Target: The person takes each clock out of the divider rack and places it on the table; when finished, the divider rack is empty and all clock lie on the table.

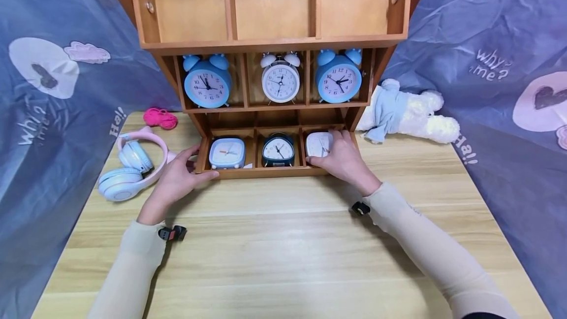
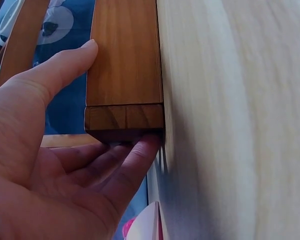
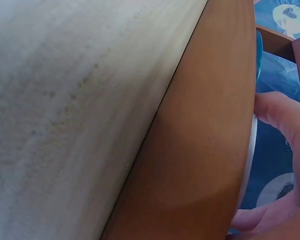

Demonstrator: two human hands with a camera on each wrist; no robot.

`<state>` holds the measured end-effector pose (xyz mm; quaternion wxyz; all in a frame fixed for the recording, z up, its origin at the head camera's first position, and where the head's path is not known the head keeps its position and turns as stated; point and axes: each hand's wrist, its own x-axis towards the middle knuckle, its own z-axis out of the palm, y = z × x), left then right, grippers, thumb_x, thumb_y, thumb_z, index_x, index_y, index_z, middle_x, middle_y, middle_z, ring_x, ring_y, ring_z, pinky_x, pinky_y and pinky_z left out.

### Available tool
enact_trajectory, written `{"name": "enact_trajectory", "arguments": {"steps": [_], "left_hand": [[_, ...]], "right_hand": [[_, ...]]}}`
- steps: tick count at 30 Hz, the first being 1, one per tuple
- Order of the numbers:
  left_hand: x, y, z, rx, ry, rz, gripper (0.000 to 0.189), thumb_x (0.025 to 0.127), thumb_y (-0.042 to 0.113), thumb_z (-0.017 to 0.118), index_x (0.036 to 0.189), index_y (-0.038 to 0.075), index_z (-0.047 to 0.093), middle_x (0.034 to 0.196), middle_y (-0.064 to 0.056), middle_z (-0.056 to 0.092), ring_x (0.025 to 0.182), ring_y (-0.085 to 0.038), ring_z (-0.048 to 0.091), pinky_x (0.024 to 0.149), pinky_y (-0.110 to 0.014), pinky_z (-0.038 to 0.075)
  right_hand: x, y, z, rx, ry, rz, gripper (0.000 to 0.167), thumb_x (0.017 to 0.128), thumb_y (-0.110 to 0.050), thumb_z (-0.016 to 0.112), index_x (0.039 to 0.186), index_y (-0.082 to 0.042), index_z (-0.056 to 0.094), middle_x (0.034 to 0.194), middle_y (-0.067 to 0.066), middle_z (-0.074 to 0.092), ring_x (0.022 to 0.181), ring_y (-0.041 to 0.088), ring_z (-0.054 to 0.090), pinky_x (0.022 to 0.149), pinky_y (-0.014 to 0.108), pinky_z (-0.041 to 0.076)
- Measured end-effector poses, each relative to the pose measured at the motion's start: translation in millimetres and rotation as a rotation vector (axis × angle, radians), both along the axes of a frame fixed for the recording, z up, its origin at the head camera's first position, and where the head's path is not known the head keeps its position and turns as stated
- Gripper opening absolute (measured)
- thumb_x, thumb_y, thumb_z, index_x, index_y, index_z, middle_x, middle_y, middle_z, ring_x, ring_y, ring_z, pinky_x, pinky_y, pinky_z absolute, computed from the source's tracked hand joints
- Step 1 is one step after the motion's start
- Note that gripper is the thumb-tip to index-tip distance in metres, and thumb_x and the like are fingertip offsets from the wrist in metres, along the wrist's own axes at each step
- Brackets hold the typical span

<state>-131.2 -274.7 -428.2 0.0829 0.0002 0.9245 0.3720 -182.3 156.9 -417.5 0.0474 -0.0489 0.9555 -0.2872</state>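
Note:
A brown wooden shelf (image 1: 274,43) with tiered compartments stands at the back of the table. My left hand (image 1: 178,179) holds its lower left corner, thumb on the front edge and fingers against the side wall. In the bottom right compartment, my right hand (image 1: 343,156) holds a white alarm clock (image 1: 317,144), partly hidden by the fingers. Left of it sit a dark green alarm clock (image 1: 278,150) and a light blue alarm clock (image 1: 227,152). The row above holds a blue twin-bell clock (image 1: 207,85), a white twin-bell clock (image 1: 281,81) and another blue twin-bell clock (image 1: 338,81).
Headphones (image 1: 119,183) in pink and pale blue lie beside my left hand. Behind them is a bundle of pink yarn (image 1: 160,118). A white plush toy (image 1: 414,112) in blue clothing lies right of the shelf. Blue printed cloth (image 1: 500,63) hangs around the wooden table (image 1: 283,250).

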Motion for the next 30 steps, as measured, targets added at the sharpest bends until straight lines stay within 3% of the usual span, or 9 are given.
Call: {"name": "enact_trajectory", "arguments": {"steps": [18, 30], "left_hand": [[-1.5, -0.1, -0.8, -0.005, -0.013, 0.017, 0.109, 0.094, 0.051, 0.091, 0.176, 0.007, 0.033, 0.166, -0.026, 0.056, 0.14, -0.047, 0.065, 0.108, -0.062, 0.058], [-0.5, 0.9, 0.3, 0.016, -0.018, 0.007, 0.109, 0.095, 0.048, 0.091, 0.176, 0.006, 0.032, 0.172, -0.025, 0.05, 0.147, -0.05, 0.059, 0.115, -0.065, 0.055]], "right_hand": [[3.5, 14.7, 12.4, -0.052, 0.032, 0.01, 0.117, 0.084, -0.042, 0.095, 0.168, 0.012, 0.034, 0.168, 0.036, 0.039, 0.143, 0.05, 0.054, 0.127, 0.064, 0.046], [16.7, 35.9, 22.8, -0.076, 0.069, 0.002, 0.111, 0.085, -0.041, 0.094, 0.168, 0.006, 0.037, 0.163, 0.033, 0.043, 0.135, 0.049, 0.055, 0.12, 0.068, 0.048]]}}
